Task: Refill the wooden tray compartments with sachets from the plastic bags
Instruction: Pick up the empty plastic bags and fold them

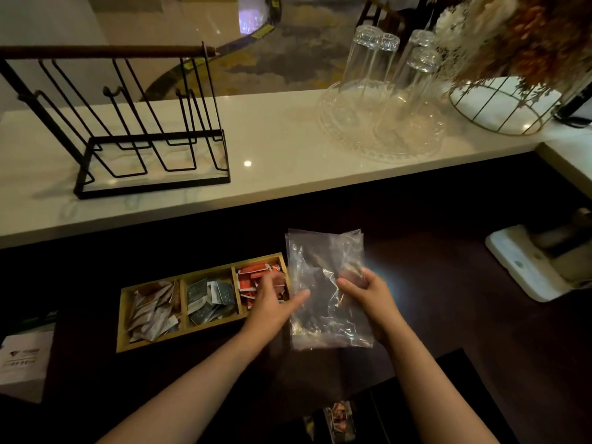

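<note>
A wooden tray (123, 318) with three compartments lies on the dark counter. Its left compartment holds brown and white sachets (153, 315), the middle one dark green sachets (209, 299), the right one orange sachets (253, 277). Clear plastic bags (323, 261) lie flat in a stack just right of the tray and look empty. My right hand (365, 291) grips the stack near its middle. My left hand (275, 299) hovers over the tray's right compartment, fingers spread, with one fingertip touching the bags' left edge.
A raised pale shelf runs behind, carrying a black wire cup rack (150, 155), a glass plate (352, 136) with upturned glasses (368, 59), and a wire basket (499, 107) of dried flowers. A white device (525, 264) sits at right, a white box (22, 360) at left.
</note>
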Demonstrator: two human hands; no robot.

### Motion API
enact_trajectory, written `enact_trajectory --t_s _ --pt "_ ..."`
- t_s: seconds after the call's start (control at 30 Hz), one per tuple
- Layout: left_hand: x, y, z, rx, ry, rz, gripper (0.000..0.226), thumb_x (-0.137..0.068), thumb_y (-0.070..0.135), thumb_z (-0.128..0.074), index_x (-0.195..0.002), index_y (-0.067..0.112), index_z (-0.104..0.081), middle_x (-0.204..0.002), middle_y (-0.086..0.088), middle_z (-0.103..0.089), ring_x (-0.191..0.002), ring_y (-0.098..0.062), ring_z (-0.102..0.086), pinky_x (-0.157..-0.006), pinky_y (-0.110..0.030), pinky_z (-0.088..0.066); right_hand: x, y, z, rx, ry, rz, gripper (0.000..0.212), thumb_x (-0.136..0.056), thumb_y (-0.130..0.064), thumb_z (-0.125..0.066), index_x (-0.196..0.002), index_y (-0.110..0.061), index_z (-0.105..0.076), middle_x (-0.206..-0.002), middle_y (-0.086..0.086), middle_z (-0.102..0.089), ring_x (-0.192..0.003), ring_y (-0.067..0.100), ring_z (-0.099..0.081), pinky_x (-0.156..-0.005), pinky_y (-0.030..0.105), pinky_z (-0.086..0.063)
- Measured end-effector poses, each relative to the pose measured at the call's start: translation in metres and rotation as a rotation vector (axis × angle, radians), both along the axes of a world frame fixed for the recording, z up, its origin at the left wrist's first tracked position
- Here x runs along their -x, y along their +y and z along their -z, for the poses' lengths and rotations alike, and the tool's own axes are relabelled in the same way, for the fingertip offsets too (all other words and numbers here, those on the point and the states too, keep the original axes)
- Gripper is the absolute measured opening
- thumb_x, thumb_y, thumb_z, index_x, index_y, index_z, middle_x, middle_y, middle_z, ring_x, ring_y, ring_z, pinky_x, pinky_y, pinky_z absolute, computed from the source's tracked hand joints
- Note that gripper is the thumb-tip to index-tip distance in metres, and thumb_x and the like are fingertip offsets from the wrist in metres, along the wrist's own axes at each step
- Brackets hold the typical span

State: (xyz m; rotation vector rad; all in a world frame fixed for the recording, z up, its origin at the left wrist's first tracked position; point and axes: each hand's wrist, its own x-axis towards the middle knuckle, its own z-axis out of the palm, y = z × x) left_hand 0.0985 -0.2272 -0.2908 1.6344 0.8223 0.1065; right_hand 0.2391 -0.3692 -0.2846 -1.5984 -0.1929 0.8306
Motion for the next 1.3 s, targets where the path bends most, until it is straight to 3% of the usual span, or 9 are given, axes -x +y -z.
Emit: enact_trajectory --t_s 0.07,0.17,0.3,0.53,0.67,0.8,1.07,1.17,1.3 --pt "0.0 0.005 -0.015 0.313 -0.026 0.0 0.089 -0.063 0.052 -0.076 -0.135 0.027 -0.031 -0.129 0.007 -0.052 -0.117 -0.014 -0.052 -0.099 -0.034 -0.044 0.008 0.001 -0.017 -0.089 0.06 -0.033 0.02 -0.082 -0.002 -0.067 -0.102 -0.004 -0.065 -0.08 0.008 -0.072 -0.068 0.019 -0.069 -0.058 0.028 -0.056" --pt "0.006 0.012 -0.03 0.444 -0.075 0.051 0.054 -0.072 0.03 -0.076 -0.121 0.021 -0.056 -0.112 0.003 -0.07 -0.107 -0.015 -0.064 -0.094 -0.03 -0.047 0.022 0.007 -0.033 -0.138 0.087 -0.052 0.018 -0.082 0.004 -0.064 -0.096 -0.006 -0.064 -0.076 0.001 -0.074 -0.067 0.014 -0.07 -0.057 0.021 -0.054" --pt "0.021 0.016 -0.033 0.204 -0.048 0.085 0.012 -0.085 0.015 -0.066 -0.096 0.019 -0.066 -0.088 0.0 -0.076 -0.084 -0.014 -0.071 -0.073 -0.023 -0.051 0.034 0.015 -0.043 -0.206 0.074 -0.096 0.02 -0.075 -0.004 -0.07 -0.094 -0.008 -0.065 -0.078 0.005 -0.071 -0.067 0.016 -0.067 -0.057 0.023 -0.054" --pt "0.05 0.033 -0.026 -0.07 0.03 0.111 0.007 -0.085 0.019 -0.066 -0.092 0.018 -0.067 -0.087 -0.005 -0.073 -0.083 -0.02 -0.07 -0.084 -0.039 -0.054 0.031 0.039 -0.06 -0.249 -0.15 -0.159 0.054 -0.084 0.0 -0.063 -0.128 -0.025 -0.044 -0.088 -0.004 -0.073 -0.078 0.011 -0.067 -0.066 0.028 -0.057" --pt "0.065 0.041 -0.03 -0.037 0.026 0.025 0.015 -0.085 0.014 -0.066 -0.09 0.028 -0.064 -0.092 -0.001 -0.072 -0.086 -0.019 -0.07 -0.083 -0.038 -0.055 0.035 0.052 -0.069 -0.221 -0.121 -0.276 0.025 -0.088 -0.03 -0.056 -0.106 -0.012 -0.061 -0.085 -0.007 -0.067 -0.074 0.004 -0.061 -0.065 0.021 -0.051" --pt "0.082 0.048 -0.036 -0.033 0.003 0.011 0.019 -0.085 0.01 -0.066 -0.085 0.029 -0.064 -0.085 0.001 -0.071 -0.072 -0.01 -0.071 -0.071 -0.026 -0.057 0.041 0.072 -0.069 -0.157 -0.185 -0.233 0.019 -0.088 -0.016 -0.064 -0.069 -0.012 -0.06 -0.067 0.001 -0.06 -0.064 0.011 -0.054 -0.063 0.025 -0.043" --pt "0.106 0.057 -0.038 0.067 -0.011 0.016 0.019 -0.085 0.01 -0.065 -0.095 0.027 -0.065 -0.093 -0.003 -0.075 -0.083 -0.016 -0.073 -0.075 -0.035 -0.057 0.064 0.101 -0.065 -0.271 0.096 0.0 0.03 -0.087 -0.004 -0.055 -0.061 -0.016 -0.046 -0.049 -0.006 -0.051 -0.039 0.005 -0.043 -0.035 0.013 -0.031" --pt "0.113 0.061 -0.037 0.102 -0.024 -0.066 0.02 -0.085 0.012 -0.066 -0.104 0.02 -0.065 -0.097 -0.004 -0.074 -0.088 -0.019 -0.071 -0.083 -0.037 -0.057 0.069 0.105 -0.064 -0.336 0.173 -0.019 0.008 -0.091 -0.018 -0.057 -0.084 -0.016 -0.061 -0.066 -0.002 -0.062 -0.052 0.01 -0.054 -0.045 0.018 -0.044" --pt "0.118 0.065 -0.04 0.208 -0.115 -0.234 0.019 -0.087 0.012 -0.064 -0.105 0.017 -0.063 -0.1 -0.007 -0.073 -0.092 -0.028 -0.071 -0.064 -0.03 -0.056 0.075 0.103 -0.06 -0.245 0.211 -0.347 0.053 -0.081 -0.039 -0.068 -0.123 -0.007 -0.057 -0.101 0.007 -0.07 -0.08 0.02 -0.068 -0.068 0.032 -0.056"
